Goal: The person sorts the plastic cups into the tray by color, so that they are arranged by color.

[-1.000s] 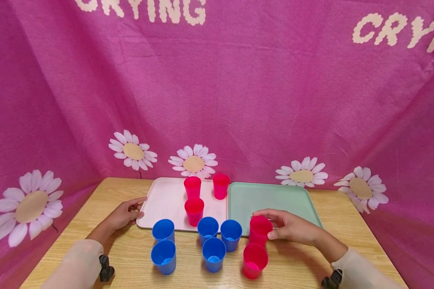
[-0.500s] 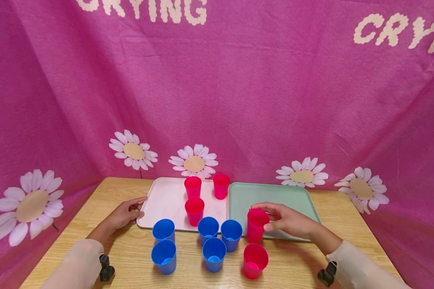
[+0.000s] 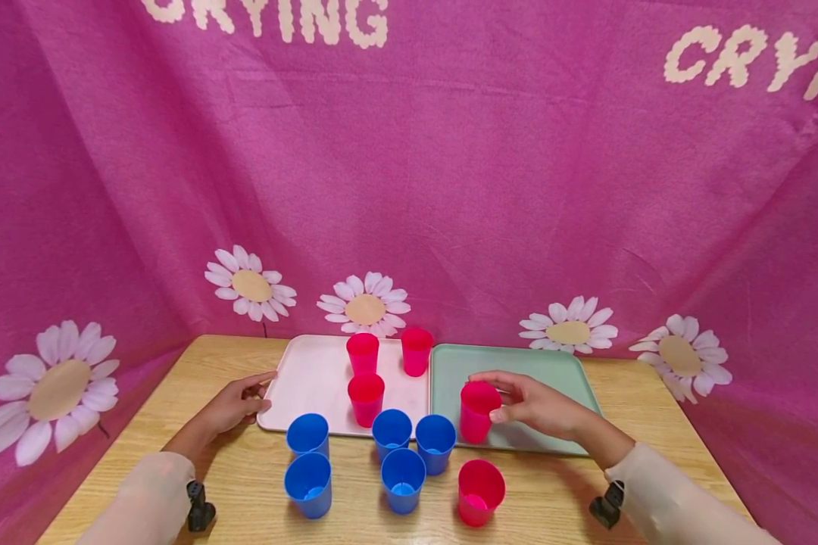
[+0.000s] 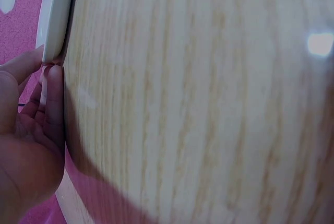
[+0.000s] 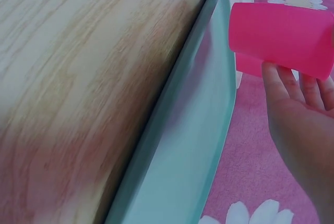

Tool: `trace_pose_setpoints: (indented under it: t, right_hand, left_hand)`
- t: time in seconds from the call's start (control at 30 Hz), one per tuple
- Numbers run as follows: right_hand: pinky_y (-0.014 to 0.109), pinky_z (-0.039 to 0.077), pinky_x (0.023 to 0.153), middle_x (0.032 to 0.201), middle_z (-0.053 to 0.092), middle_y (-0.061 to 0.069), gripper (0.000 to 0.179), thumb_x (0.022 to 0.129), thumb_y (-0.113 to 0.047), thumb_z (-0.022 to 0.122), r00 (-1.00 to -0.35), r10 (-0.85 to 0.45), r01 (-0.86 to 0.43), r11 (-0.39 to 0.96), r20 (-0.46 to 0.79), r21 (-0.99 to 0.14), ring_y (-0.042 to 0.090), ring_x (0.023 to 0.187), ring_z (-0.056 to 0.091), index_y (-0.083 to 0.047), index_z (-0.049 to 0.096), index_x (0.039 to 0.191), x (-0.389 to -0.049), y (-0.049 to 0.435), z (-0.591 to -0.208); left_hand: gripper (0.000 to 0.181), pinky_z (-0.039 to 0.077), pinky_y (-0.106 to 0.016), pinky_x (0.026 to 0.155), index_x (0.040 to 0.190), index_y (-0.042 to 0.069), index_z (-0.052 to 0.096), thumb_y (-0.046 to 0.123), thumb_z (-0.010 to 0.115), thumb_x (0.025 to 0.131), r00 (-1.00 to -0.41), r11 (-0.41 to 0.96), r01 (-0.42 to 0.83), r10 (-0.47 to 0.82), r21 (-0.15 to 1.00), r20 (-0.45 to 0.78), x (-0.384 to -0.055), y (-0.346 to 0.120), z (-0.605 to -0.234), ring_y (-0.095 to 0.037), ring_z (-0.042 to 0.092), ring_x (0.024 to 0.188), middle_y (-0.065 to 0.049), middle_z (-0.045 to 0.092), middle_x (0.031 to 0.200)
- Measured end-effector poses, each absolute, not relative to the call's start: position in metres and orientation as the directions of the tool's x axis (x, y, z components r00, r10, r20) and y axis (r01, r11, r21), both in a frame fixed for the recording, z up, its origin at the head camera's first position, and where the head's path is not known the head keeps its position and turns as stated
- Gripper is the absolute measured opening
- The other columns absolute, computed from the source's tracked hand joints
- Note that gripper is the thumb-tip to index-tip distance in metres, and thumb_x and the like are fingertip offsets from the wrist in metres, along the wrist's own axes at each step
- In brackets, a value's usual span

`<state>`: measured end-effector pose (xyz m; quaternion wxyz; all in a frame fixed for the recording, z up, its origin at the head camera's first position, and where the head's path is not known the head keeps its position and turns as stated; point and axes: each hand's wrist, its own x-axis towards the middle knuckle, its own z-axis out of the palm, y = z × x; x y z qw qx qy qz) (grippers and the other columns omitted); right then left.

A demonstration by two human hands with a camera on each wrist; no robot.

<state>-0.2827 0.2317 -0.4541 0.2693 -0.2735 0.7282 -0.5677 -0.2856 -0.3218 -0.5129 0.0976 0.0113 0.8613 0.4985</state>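
My right hand [image 3: 541, 407] grips a red plastic cup [image 3: 476, 418] by its side, thumb in front and fingers behind. The cup is upright over the front left part of the green tray [image 3: 552, 371]; in the right wrist view a gap shows between the held cup [image 5: 279, 38] and the tray's surface. At the left, my left hand [image 3: 230, 406] holds the edge of the pink tray [image 3: 307, 378] between thumb and fingers. Three red cups stand on the pink tray, one of them a front cup [image 3: 366, 401]. Another red cup [image 3: 480, 496] stands on the table near me.
Several blue cups stand on the wooden table [image 3: 354, 522] before the trays, among them a left one [image 3: 308, 488], a middle one [image 3: 404, 484] and a right one [image 3: 436, 446]. A pink cloth [image 3: 450, 189] with daisies hangs behind the table.
My right hand has carried the red cup from the table, away from me and slightly left, over the green tray. The left hand stays at the pink tray's edge.
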Motion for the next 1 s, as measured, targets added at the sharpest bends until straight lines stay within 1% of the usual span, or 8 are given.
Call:
trace_pose_setpoints:
  t: [0.27,0.47,0.57,0.77,0.83,1.0]
  right_hand:
    - [0.038,0.055,0.099,0.147,0.055,0.016,0.063,0.098,-0.013,0.069,-0.733,-0.675,-0.092,0.224,-0.086,-0.970,0.026,0.128,0.059,-0.011,0.044,0.156,-0.288,0.225,-0.453]
    - [0.034,0.053,0.101,0.150,0.052,0.017,0.064,0.098,-0.011,0.069,-0.742,-0.667,-0.101,0.208,-0.066,-0.973,0.023,0.132,0.054,-0.005,0.042,0.156,-0.295,0.216,-0.455]
    - [0.033,0.053,0.102,0.151,0.051,0.018,0.066,0.098,-0.011,0.069,-0.752,-0.656,-0.096,0.205,-0.064,-0.974,0.027,0.134,0.053,-0.004,0.040,0.156,-0.297,0.211,-0.455]
    - [0.036,0.050,0.105,0.155,0.046,0.015,0.066,0.096,-0.015,0.072,-0.768,-0.638,-0.128,0.227,-0.048,-0.966,0.036,0.145,0.040,-0.008,0.044,0.155,-0.299,0.202,-0.454]
    - [0.036,0.049,0.106,0.156,0.045,0.015,0.066,0.096,-0.015,0.072,-0.770,-0.636,-0.136,0.231,-0.044,-0.963,0.038,0.147,0.037,-0.007,0.044,0.156,-0.300,0.199,-0.454]
    - [0.037,0.051,0.105,0.156,0.046,0.016,0.069,0.096,-0.015,0.072,-0.779,-0.626,-0.141,0.244,-0.045,-0.960,0.039,0.146,0.039,-0.004,0.042,0.156,-0.304,0.192,-0.454]
  left_hand:
    - [0.063,0.052,-0.027,0.064,0.156,0.000,0.039,0.002,0.065,0.099,-0.981,0.504,-0.060,0.129,0.862,-0.143,-0.286,-0.322,-0.513,-0.023,0.052,0.084,-0.013,0.054,0.107]
    - [0.063,0.052,-0.027,0.064,0.157,0.001,0.038,0.003,0.065,0.100,-0.981,0.503,-0.064,0.127,0.862,-0.147,-0.286,-0.322,-0.513,-0.024,0.051,0.086,-0.013,0.054,0.108]
    - [0.063,0.052,-0.027,0.065,0.157,0.001,0.039,0.003,0.065,0.100,-0.982,0.502,-0.065,0.124,0.863,-0.146,-0.286,-0.322,-0.514,-0.024,0.051,0.087,-0.014,0.054,0.109]
    - [0.063,0.053,-0.027,0.065,0.157,0.003,0.039,0.003,0.065,0.100,-0.981,0.511,-0.078,0.115,0.856,-0.158,-0.286,-0.322,-0.514,-0.024,0.051,0.087,-0.014,0.054,0.110]
    - [0.063,0.053,-0.027,0.065,0.157,0.003,0.039,0.003,0.065,0.100,-0.980,0.511,-0.082,0.115,0.856,-0.162,-0.286,-0.321,-0.514,-0.023,0.051,0.087,-0.014,0.054,0.109]
    - [0.063,0.052,-0.027,0.065,0.157,0.001,0.039,0.002,0.065,0.099,-0.980,0.498,-0.080,0.118,0.864,-0.159,-0.286,-0.322,-0.514,-0.024,0.051,0.087,-0.014,0.053,0.108]
